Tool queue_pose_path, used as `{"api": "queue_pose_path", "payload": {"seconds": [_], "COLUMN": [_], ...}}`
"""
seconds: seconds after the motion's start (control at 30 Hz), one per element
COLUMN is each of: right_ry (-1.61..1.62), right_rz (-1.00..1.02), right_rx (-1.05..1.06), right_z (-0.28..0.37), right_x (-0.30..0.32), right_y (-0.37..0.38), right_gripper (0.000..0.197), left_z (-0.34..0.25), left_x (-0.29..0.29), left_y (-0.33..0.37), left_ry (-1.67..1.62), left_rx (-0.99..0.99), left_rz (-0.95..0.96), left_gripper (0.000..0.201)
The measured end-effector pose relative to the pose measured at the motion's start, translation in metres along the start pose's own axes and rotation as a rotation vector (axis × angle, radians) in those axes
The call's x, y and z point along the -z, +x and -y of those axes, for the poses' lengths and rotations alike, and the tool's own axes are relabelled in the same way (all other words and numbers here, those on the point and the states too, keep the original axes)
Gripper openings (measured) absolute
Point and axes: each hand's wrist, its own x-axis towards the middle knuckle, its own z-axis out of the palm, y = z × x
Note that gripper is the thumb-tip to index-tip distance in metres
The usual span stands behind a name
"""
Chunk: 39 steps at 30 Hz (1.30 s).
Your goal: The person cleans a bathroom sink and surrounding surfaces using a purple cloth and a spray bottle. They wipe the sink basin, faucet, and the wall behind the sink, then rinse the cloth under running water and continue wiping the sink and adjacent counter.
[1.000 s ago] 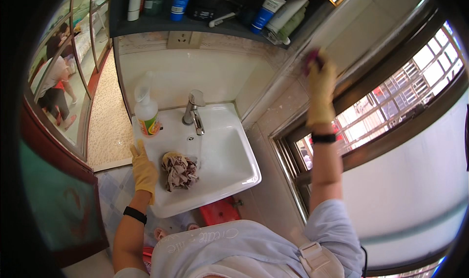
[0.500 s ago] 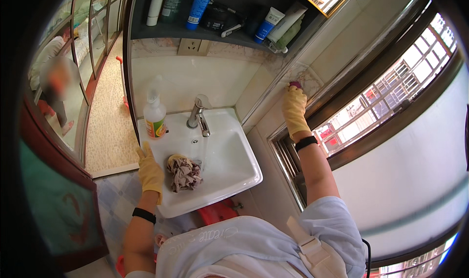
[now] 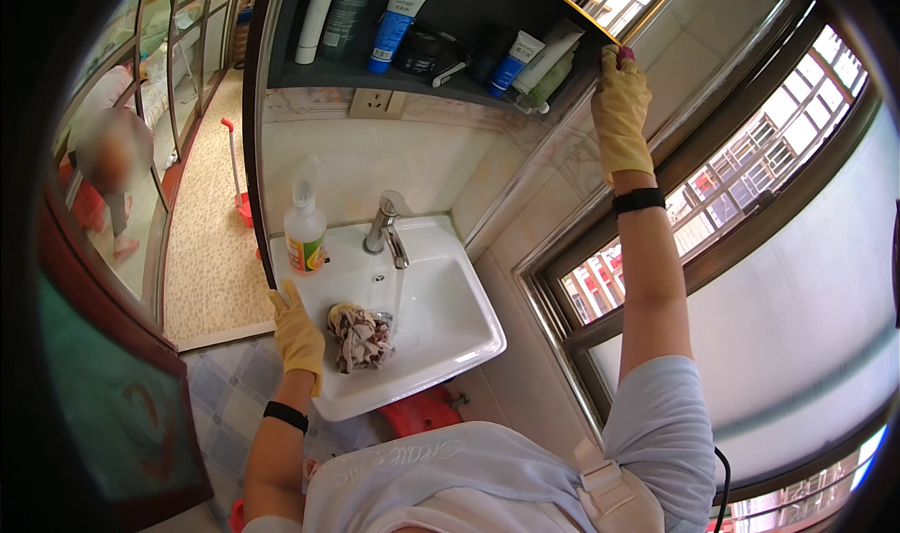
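My right hand [image 3: 622, 116], in a yellow rubber glove, is raised to the tiled wall beside the right end of the dark shelf [image 3: 441, 95]. Its fingers close on a small purple wad [image 3: 626, 55], mostly hidden, which looks like a cloth or sponge. My left hand [image 3: 298, 338], gloved alike, rests at the left rim of the white sink [image 3: 427, 397], fingers stretched and holding nothing. A crumpled brown-and-pale rag [image 3: 362, 339] lies in the basin. Behind it stand a chrome faucet [image 3: 382, 225], with a thin stream apparently falling from it, and a spray bottle [image 3: 305, 233].
Tubes and bottles, among them a blue tube [image 3: 394, 31], line the shelf. A wall socket [image 3: 377, 104] sits below. To the right is a sliding window [image 3: 703, 210]. Beyond the doorway at left, a person [image 3: 112, 158] bends near a red long-handled dustpan [image 3: 245, 210].
My right hand has moved up along the wall with the purple wad, from beside the window frame to the shelf's end. My left hand stays at the sink's rim.
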Motion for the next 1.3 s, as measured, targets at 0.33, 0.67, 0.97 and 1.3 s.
{"api": "queue_pose_path", "payload": {"seconds": [0.33, 0.67, 0.97, 1.3], "right_ry": [-0.287, 0.240, -0.016, -0.559], "right_rz": [0.400, 0.027, -0.315, 0.356], "right_rx": [-0.119, 0.064, 0.191, 0.259], "right_z": [0.012, -0.038, -0.029, -0.030], "right_x": [-0.010, -0.039, -0.051, -0.072], "right_y": [-0.029, -0.036, -0.034, -0.077], "right_gripper": [0.033, 0.048, 0.036, 0.024], "left_z": [-0.007, -0.009, -0.013, -0.008], "left_x": [0.007, 0.007, 0.017, 0.007], "left_y": [-0.001, -0.002, -0.007, -0.005], "left_ry": [-0.021, 0.045, 0.027, 0.073], "left_rx": [0.000, 0.010, 0.030, 0.014], "left_rz": [-0.001, -0.001, 0.028, 0.004], "left_gripper": [0.085, 0.085, 0.084, 0.084]}}
